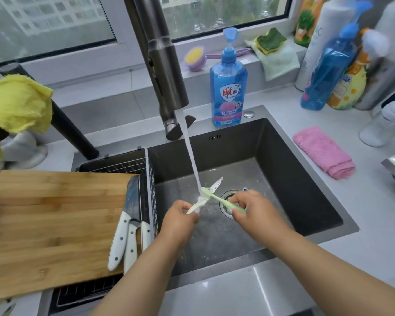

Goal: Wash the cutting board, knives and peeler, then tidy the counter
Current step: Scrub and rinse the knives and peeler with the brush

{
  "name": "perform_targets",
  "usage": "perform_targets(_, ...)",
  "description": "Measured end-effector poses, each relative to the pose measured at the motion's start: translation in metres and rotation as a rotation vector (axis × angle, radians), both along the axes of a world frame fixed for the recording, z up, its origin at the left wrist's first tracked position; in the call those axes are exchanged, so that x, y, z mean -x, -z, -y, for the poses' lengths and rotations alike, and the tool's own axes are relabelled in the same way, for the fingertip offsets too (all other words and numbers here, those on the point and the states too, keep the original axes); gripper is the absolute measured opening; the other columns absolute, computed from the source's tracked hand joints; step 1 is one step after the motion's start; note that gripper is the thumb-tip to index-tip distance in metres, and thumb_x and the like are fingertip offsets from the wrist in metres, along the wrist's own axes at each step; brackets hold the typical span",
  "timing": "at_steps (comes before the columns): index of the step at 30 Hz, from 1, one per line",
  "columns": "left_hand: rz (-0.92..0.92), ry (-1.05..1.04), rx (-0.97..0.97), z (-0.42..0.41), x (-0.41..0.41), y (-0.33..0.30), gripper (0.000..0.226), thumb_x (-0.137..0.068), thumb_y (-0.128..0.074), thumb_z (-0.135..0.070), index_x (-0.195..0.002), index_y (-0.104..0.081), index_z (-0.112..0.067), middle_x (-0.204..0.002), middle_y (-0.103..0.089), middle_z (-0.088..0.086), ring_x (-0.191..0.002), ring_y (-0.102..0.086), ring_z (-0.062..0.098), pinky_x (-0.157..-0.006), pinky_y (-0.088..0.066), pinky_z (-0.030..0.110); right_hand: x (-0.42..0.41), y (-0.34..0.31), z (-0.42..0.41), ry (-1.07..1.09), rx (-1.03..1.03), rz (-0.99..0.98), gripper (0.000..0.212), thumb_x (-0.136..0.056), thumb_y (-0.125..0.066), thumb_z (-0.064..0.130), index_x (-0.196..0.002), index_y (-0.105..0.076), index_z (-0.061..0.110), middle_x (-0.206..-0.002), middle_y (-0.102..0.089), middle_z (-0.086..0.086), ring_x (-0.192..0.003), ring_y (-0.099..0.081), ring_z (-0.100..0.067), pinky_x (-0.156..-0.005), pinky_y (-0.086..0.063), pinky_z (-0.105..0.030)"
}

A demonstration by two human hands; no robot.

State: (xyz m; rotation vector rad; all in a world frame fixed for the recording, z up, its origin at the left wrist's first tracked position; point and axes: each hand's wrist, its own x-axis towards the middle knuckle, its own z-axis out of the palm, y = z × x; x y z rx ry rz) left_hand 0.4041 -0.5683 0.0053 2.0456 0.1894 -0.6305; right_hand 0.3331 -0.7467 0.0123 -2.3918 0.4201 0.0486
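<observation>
Your left hand (180,214) grips a pale-handled knife (205,195), its blade pointing away over the sink (306,179); your right hand (249,205) holds a green brush (217,198) laid across the blade; the stream from the faucet (167,71) falls right on that crossing; to your left a cutting board (55,224) lies over a wire rack (151,179) with three white-handled knives (128,238) at its edge; a soap bottle (228,87) stands behind the sink, a pink cloth (324,151) on the counter to your right.

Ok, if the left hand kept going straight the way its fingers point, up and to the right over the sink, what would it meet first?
Most likely the right hand. The left hand holds a small knife whose handle crosses the green tool under the water stream, so those already touch ahead of it. Depth is unclear.
</observation>
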Motion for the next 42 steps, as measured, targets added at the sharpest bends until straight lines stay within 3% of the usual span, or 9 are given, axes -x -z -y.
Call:
perform_targets(4,0.087,0.039,-0.064,0.000,0.002,0.002,0.009,-0.090,-0.063,-0.025,-0.089,-0.055,-0.019,-0.081,-0.065,0.005,-0.055,-0.045,0.014,-0.052,-0.033,0.026,-0.004,0.001,0.014,0.114,0.039,-0.009,0.014,-0.090,-0.061,0.029,-0.103,-0.066,0.028,-0.092,-0.049,0.008,-0.086,-0.054,-0.016,-0.066,-0.037,-0.028)
perform_targets(10,0.132,0.048,-0.068,0.002,0.005,0.000,0.011,-0.091,-0.062,-0.027,-0.090,-0.054,-0.020,-0.084,-0.064,0.002,-0.064,-0.052,0.016,-0.059,-0.038,0.029,-0.001,-0.001,0.005,-0.048,0.060,-0.004,0.013,-0.090,-0.060,0.030,-0.102,-0.064,0.028,-0.086,-0.044,0.013,-0.083,-0.049,-0.012,-0.062,-0.030,-0.024)
perform_targets(14,0.149,0.059,-0.082,0.002,0.006,-0.003,0.010,-0.091,-0.062,-0.027,-0.091,-0.054,-0.020,-0.084,-0.064,0.002,-0.065,-0.052,0.015,-0.059,-0.038,0.029,-0.008,-0.004,0.022,0.118,0.113,-0.022,0.017,-0.091,-0.059,0.028,-0.107,-0.064,0.023,-0.096,-0.046,0.007,-0.084,-0.054,-0.019,-0.066,-0.035,-0.028)
perform_targets(17,0.143,0.049,-0.074,0.005,0.005,-0.005,0.011,-0.091,-0.063,-0.026,-0.093,-0.054,-0.019,-0.086,-0.063,0.001,-0.069,-0.054,0.016,-0.062,-0.040,0.030,-0.004,-0.004,0.013,0.021,0.076,0.001,0.015,-0.090,-0.060,0.028,-0.104,-0.064,0.024,-0.090,-0.044,0.011,-0.081,-0.051,-0.016,-0.064,-0.034,-0.027)
perform_targets(20,0.142,0.037,-0.057,0.006,0.005,-0.008,0.011,-0.091,-0.063,-0.023,-0.094,-0.054,-0.016,-0.084,-0.061,0.001,-0.067,-0.051,0.015,-0.061,-0.039,0.030,0.000,-0.001,0.006,-0.047,0.059,0.014,0.015,-0.090,-0.061,0.029,-0.104,-0.064,0.026,-0.087,-0.043,0.013,-0.083,-0.050,-0.013,-0.062,-0.032,-0.023)
perform_targets(24,0.140,0.043,-0.054,0.005,0.005,-0.008,0.010,-0.092,-0.062,-0.022,-0.094,-0.054,-0.016,-0.087,-0.063,0.004,-0.067,-0.051,0.016,-0.060,-0.038,0.029,-0.010,-0.004,0.024,0.128,0.085,-0.019,0.019,-0.091,-0.060,0.028,-0.108,-0.064,0.022,-0.095,-0.047,0.006,-0.085,-0.054,-0.019,-0.066,-0.035,-0.028)
perform_targets(30,0.155,0.030,-0.060,0.007,0.001,-0.009,0.012,-0.091,-0.064,-0.021,-0.094,-0.054,-0.015,-0.082,-0.060,0.002,-0.065,-0.049,0.014,-0.058,-0.037,0.028,-0.005,-0.002,0.007,-0.034,0.050,0.009,0.011,-0.089,-0.062,0.029,-0.099,-0.065,0.028,-0.082,-0.043,0.012,-0.078,-0.048,-0.013,-0.056,-0.029,-0.017)
perform_targets(34,0.168,0.048,-0.085,0.006,0.001,-0.010,0.012,-0.090,-0.064,-0.022,-0.094,-0.054,-0.018,-0.085,-0.062,-0.001,-0.066,-0.052,0.013,-0.057,-0.038,0.027,-0.013,-0.004,0.022,0.120,0.087,-0.019,0.018,-0.090,-0.060,0.027,-0.108,-0.065,0.024,-0.100,-0.054,0.004,-0.089,-0.057,-0.020,-0.066,-0.038,-0.028)
perform_targets(42,0.143,0.030,-0.076,0.006,-0.006,-0.009,0.011,-0.091,-0.062,-0.026,-0.089,-0.057,-0.016,-0.079,-0.063,0.003,-0.060,-0.049,0.015,-0.056,-0.038,0.027,-0.012,-0.004,0.014,0.062,0.032,-0.010,0.016,-0.090,-0.061,0.030,-0.104,-0.065,0.027,-0.091,-0.050,0.009,-0.081,-0.052,-0.014,-0.065,-0.036,-0.028)
